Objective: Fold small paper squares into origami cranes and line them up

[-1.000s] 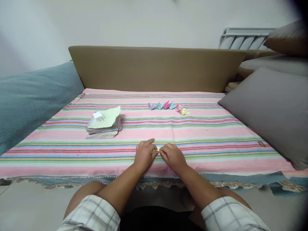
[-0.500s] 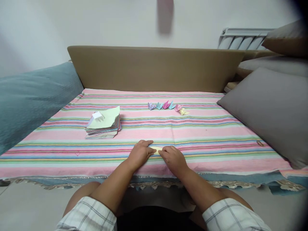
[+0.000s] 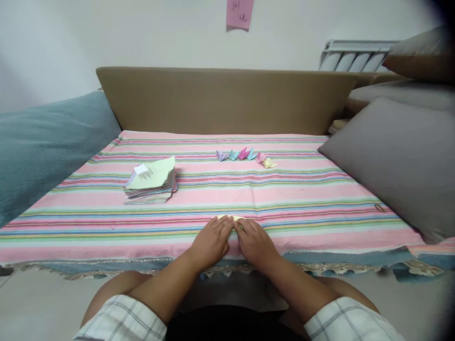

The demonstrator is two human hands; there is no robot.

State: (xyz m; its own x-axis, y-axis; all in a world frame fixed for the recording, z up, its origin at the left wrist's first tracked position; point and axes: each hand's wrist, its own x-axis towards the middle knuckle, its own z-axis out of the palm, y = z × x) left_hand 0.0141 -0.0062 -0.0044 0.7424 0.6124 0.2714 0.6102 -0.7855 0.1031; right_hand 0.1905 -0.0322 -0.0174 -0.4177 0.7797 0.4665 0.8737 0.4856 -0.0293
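Nearest: the wearer's forearms, in white checked sleeves (image 3: 122, 318), extended forward and converged over the front edge of the sofa's striped cloth (image 3: 199, 194). Left hand (image 3: 210, 240): palm down, fingers extended and laid close together on a pale yellow paper (image 3: 237, 218). Right hand (image 3: 256, 242): palm down, fingers bent, fingertips on the same paper, just beside the left fingertips. Both hands pressed the paper; whether either pinched it could not be told. The paper lay flat on the cloth, mostly covered, a thin strip showing beyond the fingers.

To the right, near the grey cushion (image 3: 394, 161), lay a small brown loop (image 3: 379, 208).

Farther left: an uneven stack of paper sheets (image 3: 151, 193), pale green sheet uppermost, bearing a small white block (image 3: 142, 170).

Beyond: six origami cranes (image 3: 243, 153) in a staggered row, lilac, blue, magenta, light blue, pink and yellow from left to right.

Farthest: brown backrest (image 3: 220, 102), radiator (image 3: 359, 56) and, on the wall, a pink note (image 3: 239, 12), handwritten "301"; lower characters illegible.
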